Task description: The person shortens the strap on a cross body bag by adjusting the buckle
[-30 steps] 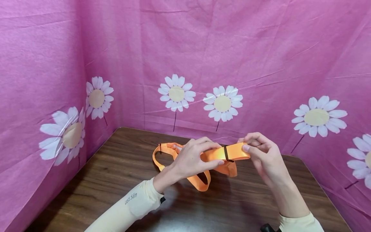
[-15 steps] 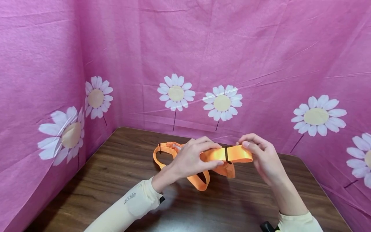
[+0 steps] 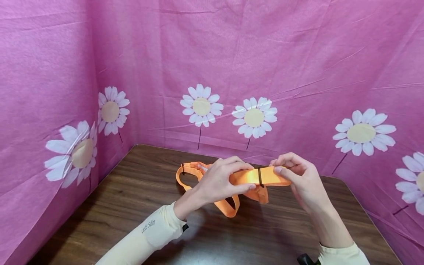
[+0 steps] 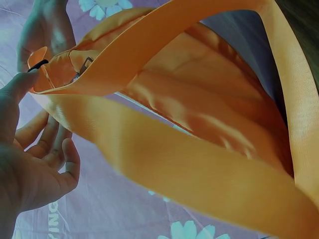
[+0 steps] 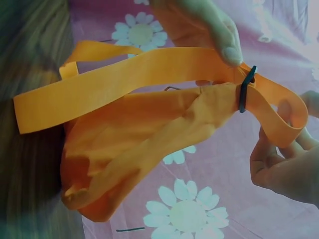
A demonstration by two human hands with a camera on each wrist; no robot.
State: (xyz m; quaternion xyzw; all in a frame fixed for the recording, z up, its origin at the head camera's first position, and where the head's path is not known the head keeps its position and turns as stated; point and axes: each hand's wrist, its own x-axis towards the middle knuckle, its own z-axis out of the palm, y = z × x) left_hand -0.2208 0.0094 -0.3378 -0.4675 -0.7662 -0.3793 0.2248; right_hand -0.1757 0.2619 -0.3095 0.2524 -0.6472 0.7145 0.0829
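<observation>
An orange fabric bag (image 5: 134,134) with a wide orange strap (image 5: 109,94) is held a little above the table. A black slider buckle (image 3: 260,177) sits on the strap, and the strap forms a short loop beyond it. My left hand (image 3: 220,180) grips the strap just left of the buckle, thumb below and fingers above. In the right wrist view the left thumb presses close to the buckle (image 5: 247,89). My right hand (image 3: 306,180) pinches the strap loop to the right of the buckle. The left wrist view shows the bag's zip opening (image 4: 154,114) under the strap.
A dark wood-grain table (image 3: 159,235) lies under the hands. Pink cloth (image 3: 212,48) printed with white daisies hangs around its back and sides. Another strap loop (image 3: 228,209) droops near the table below the left hand, and a second black buckle (image 3: 183,169) shows at the left.
The strap loop beyond the buckle reaches slightly farther right. My right thumb has shifted a little leftward on the strap. My left hand has stayed nearly in place.
</observation>
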